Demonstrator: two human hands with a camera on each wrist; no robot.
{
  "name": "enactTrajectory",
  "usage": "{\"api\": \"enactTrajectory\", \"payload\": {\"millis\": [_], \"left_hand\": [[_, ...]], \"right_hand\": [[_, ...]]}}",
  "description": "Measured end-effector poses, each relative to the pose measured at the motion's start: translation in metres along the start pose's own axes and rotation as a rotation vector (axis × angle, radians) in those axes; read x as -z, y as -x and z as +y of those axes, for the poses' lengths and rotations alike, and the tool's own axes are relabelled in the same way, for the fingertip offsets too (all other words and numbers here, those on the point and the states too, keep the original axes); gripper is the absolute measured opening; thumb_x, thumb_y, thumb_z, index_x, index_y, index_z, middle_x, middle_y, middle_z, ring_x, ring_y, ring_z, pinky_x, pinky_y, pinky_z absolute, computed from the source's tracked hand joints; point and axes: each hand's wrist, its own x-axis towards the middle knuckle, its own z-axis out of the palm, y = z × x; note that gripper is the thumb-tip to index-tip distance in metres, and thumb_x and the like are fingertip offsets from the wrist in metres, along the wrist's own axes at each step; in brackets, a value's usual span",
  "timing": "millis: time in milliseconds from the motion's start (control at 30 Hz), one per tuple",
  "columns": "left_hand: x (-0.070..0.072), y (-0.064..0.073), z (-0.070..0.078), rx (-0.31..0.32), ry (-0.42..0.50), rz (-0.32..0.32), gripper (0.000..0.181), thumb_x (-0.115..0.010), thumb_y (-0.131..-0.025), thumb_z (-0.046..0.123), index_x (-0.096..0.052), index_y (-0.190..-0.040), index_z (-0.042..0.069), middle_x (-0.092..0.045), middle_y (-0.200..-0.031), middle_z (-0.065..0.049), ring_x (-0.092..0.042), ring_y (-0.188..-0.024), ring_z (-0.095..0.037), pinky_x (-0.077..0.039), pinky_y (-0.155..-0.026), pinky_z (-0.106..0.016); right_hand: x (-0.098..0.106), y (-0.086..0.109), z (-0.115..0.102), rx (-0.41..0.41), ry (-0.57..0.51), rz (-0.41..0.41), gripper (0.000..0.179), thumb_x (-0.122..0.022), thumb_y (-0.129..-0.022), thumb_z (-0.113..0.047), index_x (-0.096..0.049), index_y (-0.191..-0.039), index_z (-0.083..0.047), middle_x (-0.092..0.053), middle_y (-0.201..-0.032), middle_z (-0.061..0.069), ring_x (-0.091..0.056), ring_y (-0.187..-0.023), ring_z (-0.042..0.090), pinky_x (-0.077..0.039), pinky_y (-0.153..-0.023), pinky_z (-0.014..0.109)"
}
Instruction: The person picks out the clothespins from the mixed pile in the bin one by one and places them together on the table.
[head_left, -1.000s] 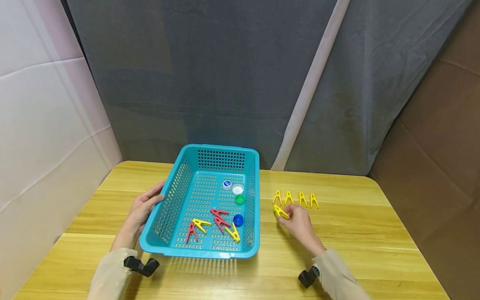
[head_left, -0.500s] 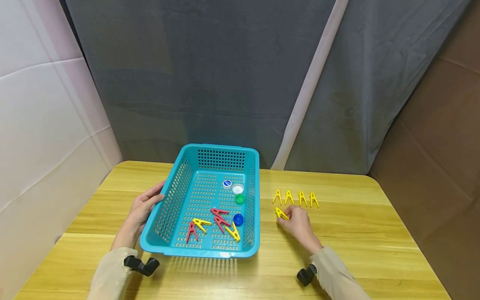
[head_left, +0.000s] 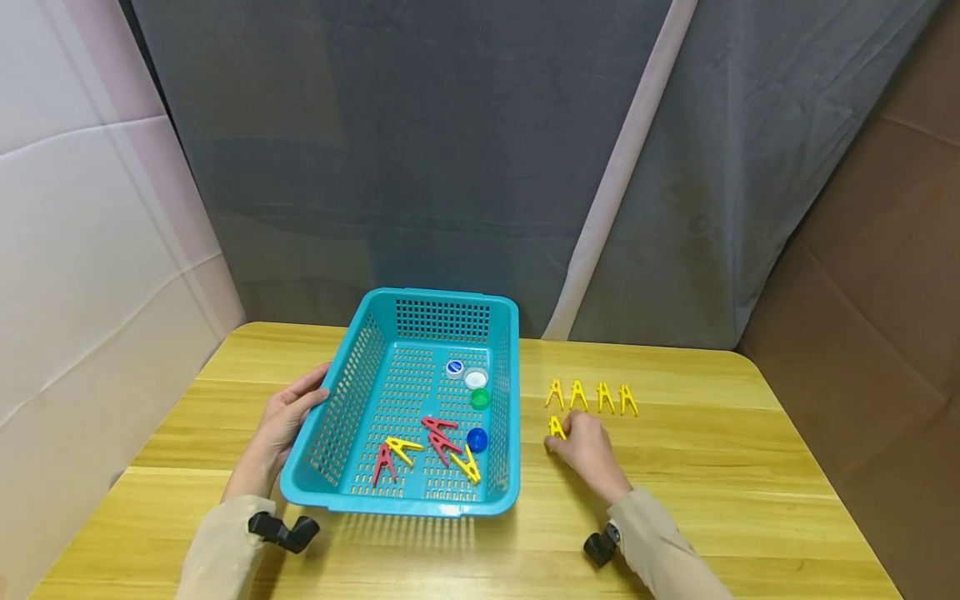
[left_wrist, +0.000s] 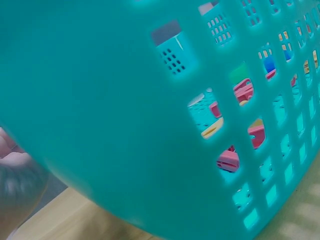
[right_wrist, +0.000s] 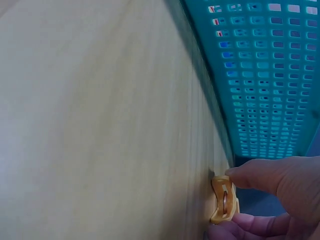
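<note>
Bare left hand (head_left: 282, 421) grips. Bare right hand (head_left: 590, 450) pinches between thumb (right_wrist: 260, 174) and fingers (right_wrist: 262, 226). Beige-sleeved left forearm (head_left: 223, 546), right forearm (head_left: 663, 542) angle inward.

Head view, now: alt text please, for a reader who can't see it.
The right hand pinches a yellow peg in front of a row of four more on a wooden table. The left hand holds a teal basket containing red pegs, yellow pegs and round caps.
</note>
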Motion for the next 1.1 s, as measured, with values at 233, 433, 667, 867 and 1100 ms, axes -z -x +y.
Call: {"api": "enactTrajectory", "payload": {"millis": [233, 433, 667, 867, 1100], "left_hand": [[0.001, 0.0, -0.002, -0.02, 0.013, -0.013, 0.035, -0.054, -0.093, -0.001, -0.065, -0.12, 0.019, -0.065, -0.106, 0.014, -0.064, -0.094, -0.006, -0.054, -0.075, -0.023], [0.001, 0.0, -0.003, -0.026, 0.017, -0.016, 0.035, -0.054, -0.093, -0.001, -0.066, -0.118, 0.02, -0.066, -0.106, 0.013, -0.064, -0.094, -0.006, -0.055, -0.075, -0.023], [0.0, 0.0, -0.002, -0.022, 0.027, -0.017, 0.035, -0.054, -0.092, -0.001, -0.067, -0.118, 0.02, -0.066, -0.106, 0.013, -0.064, -0.094, -0.006, -0.055, -0.075, -0.023], [0.0, 0.0, -0.002, -0.029, 0.034, -0.026, 0.036, -0.053, -0.093, -0.003, -0.067, -0.116, 0.02, -0.066, -0.106, 0.012, -0.064, -0.094, -0.007, -0.055, -0.075, -0.023], [0.001, 0.0, -0.002, -0.022, 0.029, -0.018, 0.035, -0.054, -0.093, -0.002, -0.067, -0.116, 0.021, -0.066, -0.106, 0.013, -0.064, -0.094, -0.006, -0.055, -0.075, -0.023]], "right_hand": [[-0.002, -0.003, -0.004, -0.037, -0.001, -0.013, 0.039, -0.074, -0.076, -0.011, -0.039, -0.058, -0.009, -0.03, -0.053, -0.002, -0.03, -0.047, 0.01, -0.027, -0.043, 0.022], [-0.005, -0.006, -0.004, -0.056, -0.008, -0.017, 0.043, -0.071, -0.078, -0.011, -0.035, -0.054, -0.012, -0.03, -0.046, -0.004, -0.029, -0.04, 0.007, -0.025, -0.038, 0.019], [0.003, -0.006, -0.004, 0.014, -0.025, -0.016, 0.043, -0.071, -0.083, -0.018, -0.04, -0.055, -0.008, -0.03, -0.044, -0.005, -0.028, -0.038, 0.007, -0.024, -0.039, 0.019], [0.018, -0.009, -0.01, 0.094, -0.041, 0.03, 0.024, -0.068, -0.085, -0.016, -0.061, -0.089, 0.007, -0.048, -0.055, 0.001, -0.038, -0.045, 0.008, -0.033, -0.04, 0.021], [0.034, -0.015, -0.035, 0.219, -0.093, 0.11, 0.019, -0.069, -0.083, -0.012, -0.063, -0.088, 0.005, -0.056, -0.065, 0.005, -0.049, -0.056, 0.013, -0.045, -0.052, 0.025]]}}
